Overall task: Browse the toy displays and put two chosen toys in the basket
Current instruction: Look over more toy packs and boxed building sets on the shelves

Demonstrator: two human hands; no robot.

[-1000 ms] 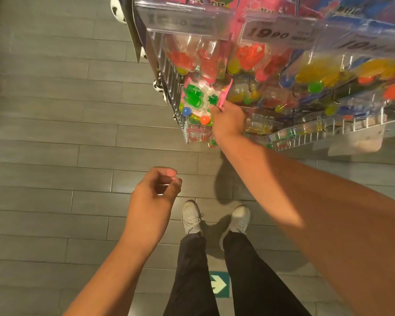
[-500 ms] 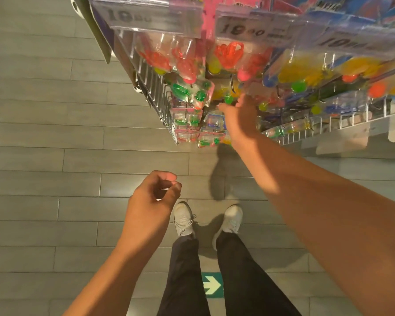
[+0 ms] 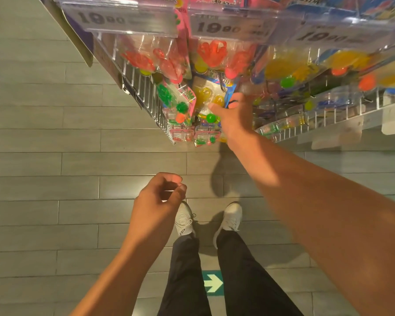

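My right hand (image 3: 235, 117) reaches up to the hanging toy display. Its fingers hook the blue edge of a pack of yellow squishy toys (image 3: 204, 94) and the thumb lies across the pack's front. Just to the left hangs a pink-backed pack of green toys (image 3: 176, 100), free of my hand. My left hand (image 3: 157, 201) hovers lower, over the floor, with its fingers curled loosely and nothing in them. No basket is in view.
The wire rack (image 3: 144, 90) carries several rows of clear packs with red, yellow and orange toys under price tags (image 3: 226, 28). Its corner juts out at the left. Below are grey floor tiles, my white shoes (image 3: 230, 217) and a green arrow sticker (image 3: 212, 284).
My right hand let go of the green toy pack, which swung back onto the rack, and moved right onto the yellow toy pack. The left hand stayed curled in place.
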